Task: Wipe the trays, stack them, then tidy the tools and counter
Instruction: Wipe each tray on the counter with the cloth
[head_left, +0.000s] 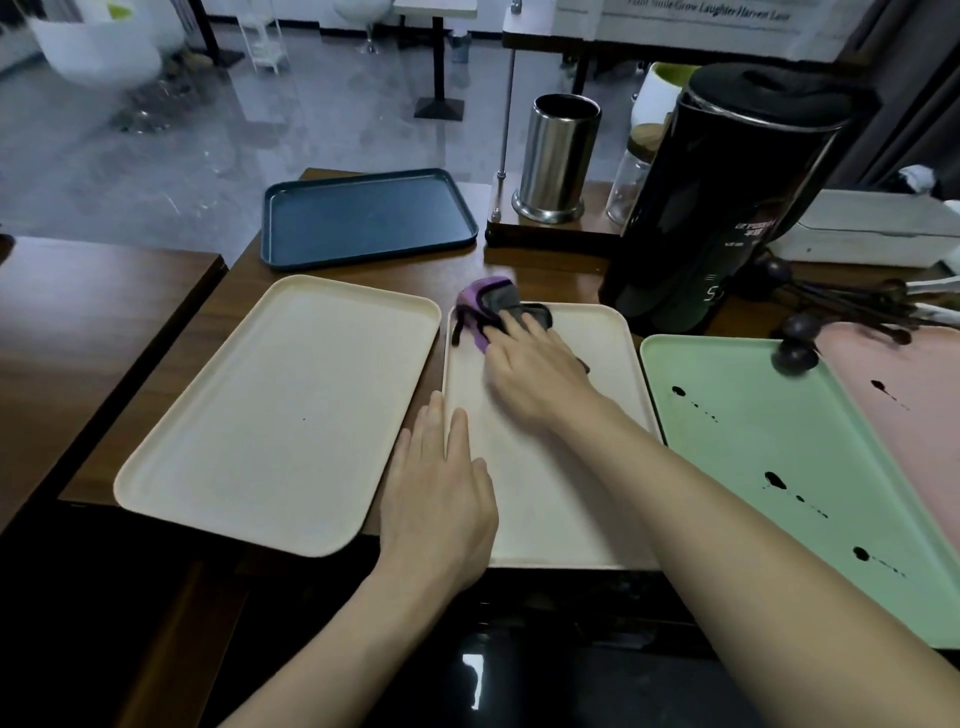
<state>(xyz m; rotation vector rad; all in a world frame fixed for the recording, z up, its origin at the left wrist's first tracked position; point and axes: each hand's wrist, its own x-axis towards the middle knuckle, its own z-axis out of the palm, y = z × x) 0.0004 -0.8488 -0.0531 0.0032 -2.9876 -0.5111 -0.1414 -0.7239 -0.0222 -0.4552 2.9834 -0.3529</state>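
A cream tray (545, 493) lies in front of me on the wooden counter (332, 275). My right hand (535, 369) presses a purple and grey cloth (491, 304) onto the tray's far left corner, fingers fairly straight on it. My left hand (441, 493) lies flat on that tray's near left edge. A second cream tray (280, 410) lies to the left. On the right are a green tray (789, 457) with dark spots and a pink tray (893, 395) with a dark spot. A dark blue tray (363, 223) sits at the back.
A tall black appliance (717, 208) stands behind the trays. A steel canister (561, 161) and a glass jar (628, 182) sit on a wooden stand. Several dark spoons (841, 317) lie at the right, reaching over the green and pink trays. A white box (878, 228) is far right.
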